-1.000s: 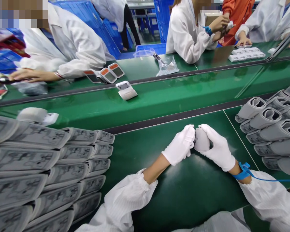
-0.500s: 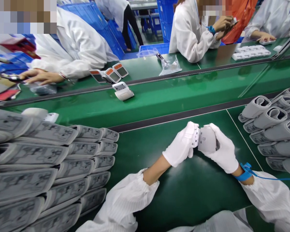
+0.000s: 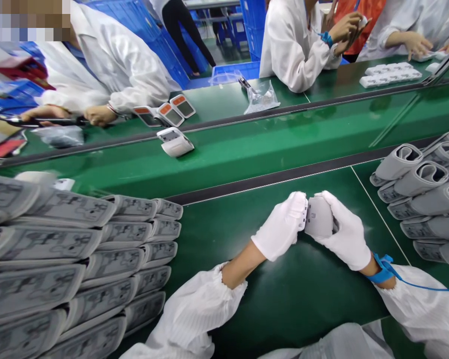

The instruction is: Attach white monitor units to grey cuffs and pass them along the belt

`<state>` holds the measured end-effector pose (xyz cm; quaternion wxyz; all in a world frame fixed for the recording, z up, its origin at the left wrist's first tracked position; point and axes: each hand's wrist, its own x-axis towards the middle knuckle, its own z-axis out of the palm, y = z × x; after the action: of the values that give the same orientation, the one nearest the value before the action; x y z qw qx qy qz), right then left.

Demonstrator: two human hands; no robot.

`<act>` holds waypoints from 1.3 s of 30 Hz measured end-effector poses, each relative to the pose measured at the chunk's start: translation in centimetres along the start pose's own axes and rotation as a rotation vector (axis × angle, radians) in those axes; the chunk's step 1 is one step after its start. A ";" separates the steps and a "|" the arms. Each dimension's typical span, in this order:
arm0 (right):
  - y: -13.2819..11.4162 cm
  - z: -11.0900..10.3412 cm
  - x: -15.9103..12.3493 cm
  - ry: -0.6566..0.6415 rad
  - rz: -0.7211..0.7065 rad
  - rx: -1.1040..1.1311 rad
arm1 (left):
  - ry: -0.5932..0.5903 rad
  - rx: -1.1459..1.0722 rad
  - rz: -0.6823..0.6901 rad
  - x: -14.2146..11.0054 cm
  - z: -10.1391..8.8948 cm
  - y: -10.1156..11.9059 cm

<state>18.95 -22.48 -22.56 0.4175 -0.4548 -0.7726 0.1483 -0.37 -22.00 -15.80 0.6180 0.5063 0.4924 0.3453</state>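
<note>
My left hand (image 3: 284, 222), in a white glove, is closed around a small white plastic device (image 3: 304, 215) that looks like a wrist blood pressure monitor body. Only its edge with small dark slots shows. My right hand (image 3: 344, 230), also gloved and with a blue wrist strap, grips a rolled grey wrist cuff (image 3: 320, 217). The device and the cuff are held edge to edge above the green table (image 3: 277, 299). Whether they touch or are joined I cannot tell. Fingers hide most of the device.
Stacked grey cuffs (image 3: 60, 239) fill the left side; more rolled cuffs (image 3: 430, 184) lie at right. Beyond the table runs a green conveyor belt (image 3: 247, 144) carrying a white monitor with cuff (image 3: 176, 143). Co-workers sit across it, near several orange-and-grey monitors (image 3: 172, 113) and a white tray (image 3: 391, 75).
The white monitor on the belt has shifted left. My hands have barely moved and keep hold of the device and the cuff. The co-worker at left has moved their hands.
</note>
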 end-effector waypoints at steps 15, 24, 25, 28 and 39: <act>-1.1 -1.2 0.4 -0.015 0.014 0.069 | -0.148 -0.094 -0.084 -0.1 -0.6 0.1; -1.0 -1.4 0.6 0.003 -0.018 0.052 | -0.117 -0.033 -0.004 -0.6 -0.6 0.2; -0.9 -1.4 0.6 0.013 -0.021 0.044 | -0.106 -0.037 0.001 -0.7 -0.5 0.3; -0.8 -1.3 0.6 0.017 -0.014 0.022 | -0.078 -0.034 -0.021 -0.8 -0.4 0.6; -1.4 -1.6 0.4 -0.015 0.003 0.000 | -0.077 -0.096 -0.069 -0.9 0.0 0.7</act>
<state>19.31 -23.20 -20.52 0.4117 -0.4548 -0.7749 0.1524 -0.59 -22.63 -14.87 0.6717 0.4715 0.4684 0.3273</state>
